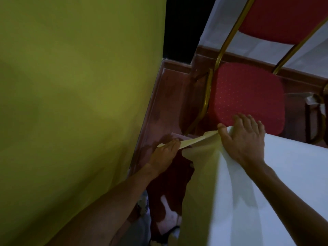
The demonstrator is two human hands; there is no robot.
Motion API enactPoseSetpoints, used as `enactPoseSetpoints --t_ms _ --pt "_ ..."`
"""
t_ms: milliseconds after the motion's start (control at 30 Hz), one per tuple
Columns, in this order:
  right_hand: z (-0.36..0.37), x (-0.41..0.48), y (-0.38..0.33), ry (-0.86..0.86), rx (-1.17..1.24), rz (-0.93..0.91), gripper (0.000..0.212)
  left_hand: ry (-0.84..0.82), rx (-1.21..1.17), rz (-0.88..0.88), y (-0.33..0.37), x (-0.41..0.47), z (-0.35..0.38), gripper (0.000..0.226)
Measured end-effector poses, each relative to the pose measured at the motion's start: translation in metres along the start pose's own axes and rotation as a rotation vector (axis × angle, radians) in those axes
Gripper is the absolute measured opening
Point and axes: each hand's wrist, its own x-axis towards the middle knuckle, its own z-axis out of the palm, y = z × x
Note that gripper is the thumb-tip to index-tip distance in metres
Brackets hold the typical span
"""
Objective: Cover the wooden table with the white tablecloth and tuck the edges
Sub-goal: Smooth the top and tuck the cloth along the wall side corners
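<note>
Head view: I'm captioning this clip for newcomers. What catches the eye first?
The yellow-green wall fills the left half. At lower right, both hands work the white tablecloth: the right hand presses its corner, the left hand pulls an edge strip taut. Behind stands a red chair.

Dim indoor light is leaving the whole view murky and slightly soft. The white tablecloth (266, 183) is catching the most light, while the floor (166, 110) beneath is sinking into deep shadow. The yellow-green wall (71, 103) is bending with wide-angle distortion towards the edges.
</note>
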Motion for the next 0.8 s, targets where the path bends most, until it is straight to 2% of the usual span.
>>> enactPoseSetpoints --t_ms 233,267,367,433,500,533,600,700,800 --pt "-0.002 -0.005 -0.004 0.025 -0.01 -0.007 0.079 0.012 0.043 -0.017 -0.01 -0.004 0.022 0.048" --pt "-0.002 -0.005 -0.004 0.02 -0.011 -0.005 0.079 -0.025 0.041 -0.025 -0.012 -0.007 0.024 0.051" --pt "-0.002 -0.004 -0.003 0.014 -0.009 0.001 0.079 -0.119 0.146 -0.146 -0.022 -0.022 0.036 0.05" --pt "-0.001 -0.004 -0.003 0.017 -0.007 0.005 0.078 -0.18 0.147 -0.306 -0.038 -0.04 0.054 0.051" --pt "-0.001 -0.003 -0.004 0.02 -0.006 0.012 0.077 -0.181 0.125 -0.443 -0.049 -0.058 0.073 0.072" --pt "-0.001 -0.003 -0.005 0.019 -0.008 0.015 0.077 -0.184 0.09 -0.45 -0.048 -0.06 0.078 0.079" --pt "-0.001 -0.003 -0.006 0.012 -0.008 0.023 0.077 -0.089 -0.08 -0.351 -0.03 -0.05 0.072 0.081" --pt "-0.002 -0.003 -0.007 0.013 -0.002 0.03 0.078 0.161 -0.37 -0.189 0.019 -0.011 0.036 0.08" --pt "-0.002 -0.004 -0.007 0.02 -0.003 0.026 0.079 0.228 -0.532 -0.108 0.063 0.033 0.003 0.082"
